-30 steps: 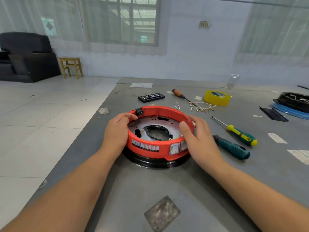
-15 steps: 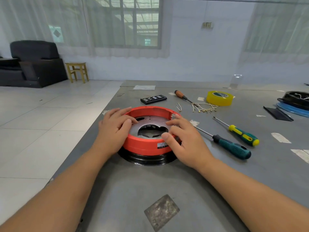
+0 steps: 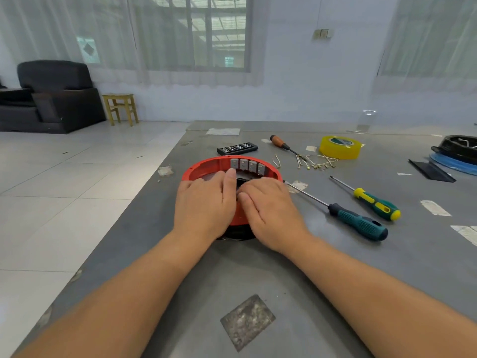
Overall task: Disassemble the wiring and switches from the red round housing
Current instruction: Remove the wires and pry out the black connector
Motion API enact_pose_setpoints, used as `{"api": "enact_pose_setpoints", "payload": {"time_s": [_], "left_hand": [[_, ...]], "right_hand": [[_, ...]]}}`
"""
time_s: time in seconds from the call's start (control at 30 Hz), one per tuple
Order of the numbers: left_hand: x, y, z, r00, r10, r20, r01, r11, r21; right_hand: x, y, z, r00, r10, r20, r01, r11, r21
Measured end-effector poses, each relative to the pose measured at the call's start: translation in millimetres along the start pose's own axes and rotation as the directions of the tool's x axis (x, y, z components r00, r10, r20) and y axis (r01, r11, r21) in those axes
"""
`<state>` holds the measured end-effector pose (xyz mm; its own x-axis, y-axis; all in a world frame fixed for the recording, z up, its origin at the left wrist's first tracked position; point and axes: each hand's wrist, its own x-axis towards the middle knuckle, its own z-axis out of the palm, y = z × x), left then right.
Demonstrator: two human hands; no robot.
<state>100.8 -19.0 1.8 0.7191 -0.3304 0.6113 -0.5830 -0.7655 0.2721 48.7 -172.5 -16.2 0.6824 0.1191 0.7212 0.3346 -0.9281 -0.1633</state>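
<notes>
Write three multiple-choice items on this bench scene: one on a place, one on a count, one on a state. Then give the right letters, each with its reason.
1. Where does the yellow tape roll lie?
A. on the floor
B. on the table, beyond the screwdrivers
C. inside the housing

2. How many grey switch backs line the far inner wall of the red round housing?
A. one
B. four
C. seven

3. What are the hands doing?
A. left hand and right hand both rest on the housing
B. both hold screwdrivers
C. both lie off the table

Answers: 1 B, the roll sits at the far right of the tabletop; 2 B, four blocks stand side by side; 3 A, both palms cover its near rim.
</notes>
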Motion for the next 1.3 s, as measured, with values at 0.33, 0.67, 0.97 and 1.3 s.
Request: {"api": "enact_pose_setpoints", "payload": {"time_s": [0.33, 0.67, 0.97, 1.3], "left_hand": [[14.0, -66.2, -8.2, 0.968, 0.238, 0.073, -0.212, 0.942, -0.261], [-6.5, -53.9, -5.0, 0.919, 0.390, 0.067, -0.385, 0.920, -0.071], [-5.4, -51.6, 0.1, 0.931, 0.358, 0.073, -0.330, 0.909, -0.256], [1.1, -65.8, 8.1, 0.997, 0.001, -0.078, -0.038, 0.882, -0.470]], "right_hand": [[12.2, 28.0, -8.9, 0.993, 0.106, 0.054, -0.115, 0.970, 0.215], [5.0, 38.2, -11.3, 0.991, 0.136, -0.011, -0.136, 0.989, 0.059], [26.6, -25.5, -2.4, 0.997, 0.054, 0.058, -0.042, 0.982, -0.184], [73.1, -32.5, 25.6, 0.885, 0.217, 0.412, -0.113, 0.959, -0.262]]}}
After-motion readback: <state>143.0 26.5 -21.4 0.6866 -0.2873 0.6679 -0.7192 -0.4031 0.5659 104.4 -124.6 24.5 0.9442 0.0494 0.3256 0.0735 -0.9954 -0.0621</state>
